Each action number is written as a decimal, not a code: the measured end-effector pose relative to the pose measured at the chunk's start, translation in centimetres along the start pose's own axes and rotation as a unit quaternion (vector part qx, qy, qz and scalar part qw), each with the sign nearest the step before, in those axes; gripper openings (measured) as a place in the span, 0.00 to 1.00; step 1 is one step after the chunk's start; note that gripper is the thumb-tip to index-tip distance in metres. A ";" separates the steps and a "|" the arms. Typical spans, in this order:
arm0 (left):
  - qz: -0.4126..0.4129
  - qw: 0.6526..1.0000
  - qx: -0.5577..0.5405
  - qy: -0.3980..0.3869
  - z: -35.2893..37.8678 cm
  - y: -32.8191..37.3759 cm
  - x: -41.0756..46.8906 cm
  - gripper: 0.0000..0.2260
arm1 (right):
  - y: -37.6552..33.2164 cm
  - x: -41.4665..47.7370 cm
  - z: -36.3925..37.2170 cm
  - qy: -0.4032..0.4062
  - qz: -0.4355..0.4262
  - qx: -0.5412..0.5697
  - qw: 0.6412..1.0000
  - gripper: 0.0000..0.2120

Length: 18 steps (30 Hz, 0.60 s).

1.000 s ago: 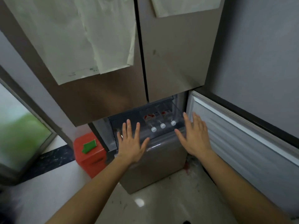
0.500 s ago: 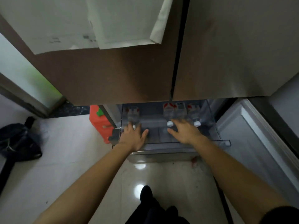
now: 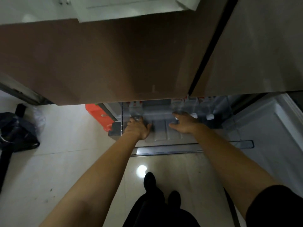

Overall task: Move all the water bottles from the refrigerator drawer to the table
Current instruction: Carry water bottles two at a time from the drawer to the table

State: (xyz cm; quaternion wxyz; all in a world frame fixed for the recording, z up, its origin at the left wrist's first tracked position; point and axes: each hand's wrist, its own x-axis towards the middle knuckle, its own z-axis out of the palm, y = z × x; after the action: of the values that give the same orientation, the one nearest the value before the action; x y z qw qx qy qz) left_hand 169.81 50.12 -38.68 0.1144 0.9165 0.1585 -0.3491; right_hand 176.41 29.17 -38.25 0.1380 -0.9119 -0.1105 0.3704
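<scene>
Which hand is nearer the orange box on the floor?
Left. The left hand is at the left end of the drawer, just right of the orange box. The right hand is farther right, mid-drawer.

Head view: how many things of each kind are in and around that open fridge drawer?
clear plastic water bottles with red labels: 4
bare hands, left hand and right hand: 2
orange-red plastic box on floor: 1
Total: 7
</scene>
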 end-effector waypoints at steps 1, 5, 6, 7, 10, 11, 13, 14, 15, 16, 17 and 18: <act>-0.002 1.000 0.001 0.000 0.1 -0.1 0.3 0.34 | 0.0 0.0 0.2 -0.001 0.005 0.000 1.000 0.36; 0.043 0.998 0.001 -0.034 -0.1 -0.3 0.1 0.29 | -0.4 -0.4 1.0 -0.029 0.005 0.024 0.999 0.31; 0.058 0.997 -0.004 -0.045 -0.2 -0.3 -0.2 0.27 | -0.4 -0.5 1.2 -0.045 0.003 0.021 0.999 0.30; 0.069 0.996 -0.015 -0.054 -0.1 -0.4 -0.4 0.25 | -0.6 -0.6 1.3 -0.062 0.004 0.012 0.998 0.30; 0.077 0.991 -0.065 -0.082 0.4 -0.3 -0.7 0.23 | -1.1 -1.1 1.7 -0.107 0.016 -0.004 0.994 0.35; 0.078 0.989 -0.082 -0.094 0.5 -0.2 -1.0 0.24 | -1.3 -1.3 1.8 -0.116 0.021 0.001 0.993 0.37; 0.078 0.987 -0.099 -0.104 0.5 0.2 -1.4 0.25 | -1.5 -1.4 2.2 -0.121 0.023 0.016 0.992 0.39; 0.077 0.987 -0.098 -0.106 0.3 0.2 -1.6 0.25 | -1.6 -1.5 2.4 -0.118 0.022 0.024 0.993 0.39; 0.080 0.987 -0.095 -0.103 0.2 0.2 -1.9 0.25 | -1.6 -1.6 2.4 -0.112 0.021 0.029 0.993 0.38; 0.084 0.988 -0.088 -0.100 -0.1 0.1 -2.2 0.24 | -1.7 -1.8 2.3 -0.106 0.019 0.034 0.994 0.37; 0.087 0.988 -0.084 -0.098 -0.3 0.0 -2.5 0.22 | -1.9 -2.2 2.1 -0.102 0.018 0.031 0.994 0.36; 0.088 0.988 -0.084 -0.098 -0.7 -0.1 -3.0 0.22 | -2.0 -2.6 1.7 -0.094 0.017 0.022 0.995 0.34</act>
State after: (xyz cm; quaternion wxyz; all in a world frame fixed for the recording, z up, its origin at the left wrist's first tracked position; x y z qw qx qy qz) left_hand 168.05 49.78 -36.14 0.2362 0.8752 0.0936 -0.4116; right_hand 173.15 30.57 -37.09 0.1408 -0.8716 -0.0996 0.4589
